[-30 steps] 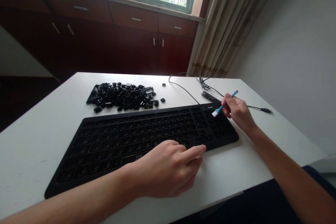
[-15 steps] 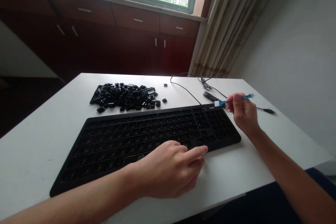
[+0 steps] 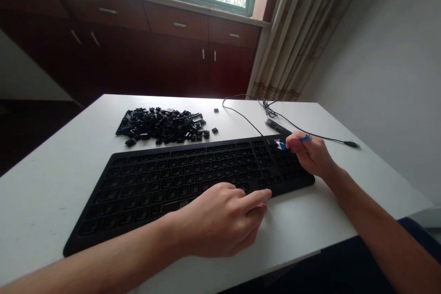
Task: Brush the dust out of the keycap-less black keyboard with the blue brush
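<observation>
A black keyboard [image 3: 165,179] with its keycaps off lies across the table, bare key sockets showing. My left hand [image 3: 229,220] is at its front edge, holding it; the index finger lies along the edge, the other fingers are curled, and the thumb is hidden. Over the number-pad end, my right hand [image 3: 312,154] is closed round a small two-ended cleaning brush [image 3: 283,145]. The brush's white bristles point left and down at the sockets, while blue bristles stick out on the right of the fist.
Behind the keyboard is a heap of loose black keycaps [image 3: 161,124], with several strays near it. A black cable [image 3: 237,111] loops to a coil and a USB plug [image 3: 351,144]. A dark object [image 3: 275,126] lies behind the number pad. The white table [image 3: 41,197] has wooden cabinets [image 3: 138,59] beyond.
My right hand has moved left and down, bringing the brush's white bristles from above the keyboard's back edge down to the number pad. My left hand has stayed on the front edge.
</observation>
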Demonstrator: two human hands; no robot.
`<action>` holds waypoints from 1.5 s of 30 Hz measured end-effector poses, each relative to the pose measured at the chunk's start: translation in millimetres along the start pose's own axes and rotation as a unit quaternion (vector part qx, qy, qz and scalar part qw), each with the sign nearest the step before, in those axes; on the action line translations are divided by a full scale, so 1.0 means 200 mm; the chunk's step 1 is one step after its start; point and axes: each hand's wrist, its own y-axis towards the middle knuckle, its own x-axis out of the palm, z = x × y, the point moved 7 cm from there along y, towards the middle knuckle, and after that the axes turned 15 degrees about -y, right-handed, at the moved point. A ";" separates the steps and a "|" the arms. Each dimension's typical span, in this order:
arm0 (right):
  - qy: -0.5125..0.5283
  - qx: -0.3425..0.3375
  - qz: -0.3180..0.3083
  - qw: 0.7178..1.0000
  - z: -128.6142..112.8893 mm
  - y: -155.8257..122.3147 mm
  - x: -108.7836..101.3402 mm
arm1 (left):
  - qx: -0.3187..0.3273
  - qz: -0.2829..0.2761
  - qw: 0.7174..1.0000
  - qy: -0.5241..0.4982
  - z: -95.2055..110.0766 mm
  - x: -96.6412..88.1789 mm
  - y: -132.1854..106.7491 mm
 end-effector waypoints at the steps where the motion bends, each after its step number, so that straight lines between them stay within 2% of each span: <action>1: 0.000 0.003 -0.004 1.000 0.00 0.00 0.00 | 0.001 0.000 1.000 -0.001 0.00 0.00 0.00; 3: -0.013 0.000 -0.002 1.000 0.01 0.01 0.00 | 0.002 -0.001 1.000 -0.005 0.00 0.00 0.00; 7: -0.064 -0.015 0.043 0.997 -0.01 0.01 -0.01 | -0.005 -0.001 1.000 -0.008 0.00 0.01 0.00; 12: 0.001 0.095 0.076 0.993 0.05 -0.01 -0.04 | 0.001 -0.003 1.000 -0.006 0.00 0.01 -0.01; 19: -0.009 0.162 0.040 0.986 0.08 -0.01 -0.02 | -0.001 -0.008 1.000 -0.004 0.00 0.01 0.00; 25: -0.016 0.122 0.042 0.992 0.07 0.00 -0.01 | 0.000 0.000 1.000 -0.009 0.00 0.00 0.00; 30: 0.005 0.139 0.073 0.988 0.07 -0.01 -0.04 | 0.003 -0.004 1.000 -0.008 0.00 0.01 0.00; 45: 0.031 0.130 0.051 0.990 0.07 -0.02 -0.03 | -0.001 0.004 1.000 -0.017 0.00 0.00 0.00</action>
